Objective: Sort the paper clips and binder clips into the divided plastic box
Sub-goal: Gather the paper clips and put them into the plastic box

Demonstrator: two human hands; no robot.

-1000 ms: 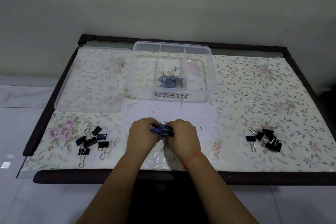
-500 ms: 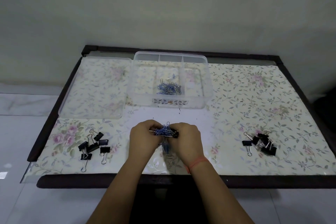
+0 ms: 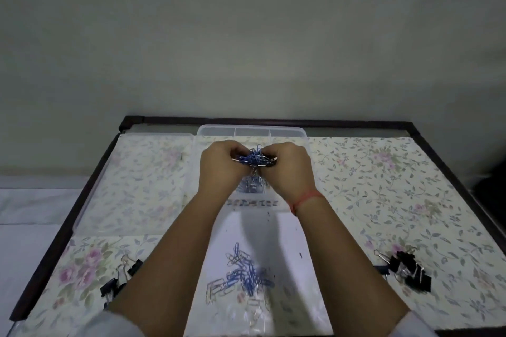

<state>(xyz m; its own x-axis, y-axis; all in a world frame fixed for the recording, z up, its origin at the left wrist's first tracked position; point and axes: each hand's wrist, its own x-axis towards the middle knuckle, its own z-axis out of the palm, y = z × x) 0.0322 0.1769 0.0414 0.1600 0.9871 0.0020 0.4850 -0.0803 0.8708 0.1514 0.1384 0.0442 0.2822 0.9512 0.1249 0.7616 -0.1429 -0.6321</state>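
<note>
Left hand point(image 3: 219, 169) and right hand point(image 3: 290, 169) pinched together on a blue paper clip bunch point(image 3: 253, 158), above the divided box point(image 3: 252, 132), loose paper clips point(image 3: 241, 273) nearer than the box

A single head-worn wide-angle camera looks forward and down from the near edge of the dark-framed, floral-covered desk point(image 3: 383, 172), close above the forearms; the grey wall point(image 3: 246, 35) fills the frame toward 12 o'clock.
</note>
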